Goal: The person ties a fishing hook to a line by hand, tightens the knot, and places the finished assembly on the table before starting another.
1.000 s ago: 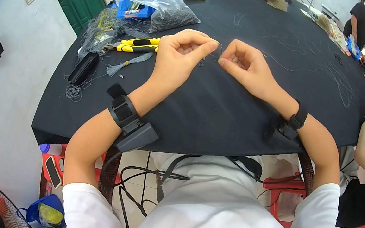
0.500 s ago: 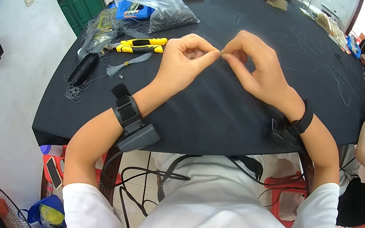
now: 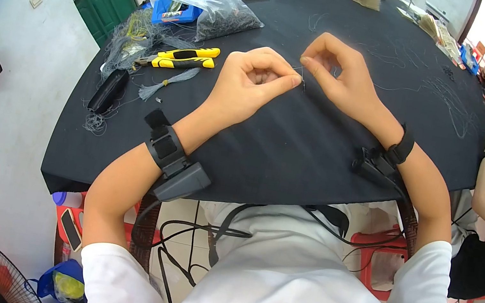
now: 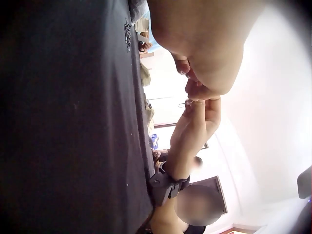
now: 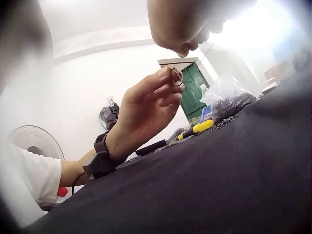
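Note:
In the head view my left hand (image 3: 246, 85) pinches a tiny hook between thumb and forefinger, above the black tablecloth. From the right wrist view the hook (image 5: 181, 84) appears as a thin dark curve at those fingertips. A little higher and to the right, my right hand (image 3: 347, 82) holds a thin line with thumb and index finger curled together. Part of this fine line (image 3: 396, 88) trails to the right over the cloth. The hands are slightly apart, and the line's course around the hook is too fine to follow.
Yellow-and-black pliers (image 3: 183, 63), a tied bundle of line (image 3: 167, 84) and a black case (image 3: 108, 91) lie left of my hands. Behind them are tangled line (image 3: 125, 43), a blue box (image 3: 173, 13) and a clear bag of small dark pieces (image 3: 226, 22). Other people sit at the right.
The hands came together at the fingertips half a second ago. Since then the right hand has drawn up and away, while the left has shifted slightly right, keeping its pinch.

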`<act>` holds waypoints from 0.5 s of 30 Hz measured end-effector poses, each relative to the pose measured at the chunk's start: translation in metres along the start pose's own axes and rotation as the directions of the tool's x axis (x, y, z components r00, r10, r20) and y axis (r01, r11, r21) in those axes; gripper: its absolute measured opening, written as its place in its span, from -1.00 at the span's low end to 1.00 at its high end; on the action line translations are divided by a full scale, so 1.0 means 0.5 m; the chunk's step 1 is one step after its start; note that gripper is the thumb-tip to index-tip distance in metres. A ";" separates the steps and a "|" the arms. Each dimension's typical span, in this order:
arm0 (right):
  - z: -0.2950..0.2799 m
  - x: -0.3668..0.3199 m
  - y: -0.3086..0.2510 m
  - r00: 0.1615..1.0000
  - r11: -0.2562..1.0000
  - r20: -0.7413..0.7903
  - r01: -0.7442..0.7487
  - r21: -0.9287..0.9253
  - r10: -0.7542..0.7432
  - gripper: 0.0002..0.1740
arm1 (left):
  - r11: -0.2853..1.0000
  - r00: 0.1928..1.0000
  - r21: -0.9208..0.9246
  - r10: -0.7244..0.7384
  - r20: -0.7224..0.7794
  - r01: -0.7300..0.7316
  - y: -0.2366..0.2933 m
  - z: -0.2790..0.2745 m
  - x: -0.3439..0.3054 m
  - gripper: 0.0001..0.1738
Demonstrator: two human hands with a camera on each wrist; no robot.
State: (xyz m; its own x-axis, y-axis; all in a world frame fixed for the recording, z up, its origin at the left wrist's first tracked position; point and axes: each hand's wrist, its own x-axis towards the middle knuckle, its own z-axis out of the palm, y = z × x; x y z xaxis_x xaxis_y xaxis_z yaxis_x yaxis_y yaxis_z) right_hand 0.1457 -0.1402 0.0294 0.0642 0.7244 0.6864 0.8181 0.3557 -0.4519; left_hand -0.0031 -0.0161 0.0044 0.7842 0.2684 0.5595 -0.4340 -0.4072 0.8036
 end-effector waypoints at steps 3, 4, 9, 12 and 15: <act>0.011 -0.006 0.012 0.994 0.992 0.039 -0.107 0.071 0.104 -0.90 | 0.999 0.999 0.024 0.038 -0.026 -0.037 0.002 -0.003 0.001 -0.93; 0.016 -0.008 0.015 0.988 0.985 0.058 -0.146 0.098 0.140 -0.89 | 0.998 0.997 0.013 0.056 -0.049 -0.055 0.001 -0.003 0.002 -0.94; 0.028 -0.016 0.012 0.952 0.919 0.174 -0.293 0.264 0.254 -0.87 | 0.994 0.990 -0.053 0.094 -0.108 -0.101 0.002 0.000 0.005 -0.94; 0.037 -0.019 0.013 0.937 0.842 0.226 -0.341 0.417 0.267 -0.88 | 0.995 0.991 -0.067 0.064 -0.120 -0.072 0.004 -0.003 0.004 -0.94; 0.045 -0.021 0.009 0.925 0.766 0.242 -0.379 0.519 0.294 -0.88 | 0.994 0.989 -0.102 0.010 -0.150 -0.025 0.005 -0.001 0.003 -0.93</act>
State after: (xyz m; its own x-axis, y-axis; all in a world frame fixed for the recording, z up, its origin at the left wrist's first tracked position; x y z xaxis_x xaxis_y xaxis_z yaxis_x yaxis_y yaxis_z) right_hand 0.1357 -0.1330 0.0071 0.1612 0.9173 0.3641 0.3058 0.3043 -0.9021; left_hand -0.0031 -0.0165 0.0075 0.7048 0.3920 0.5913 -0.4966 -0.3227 0.8058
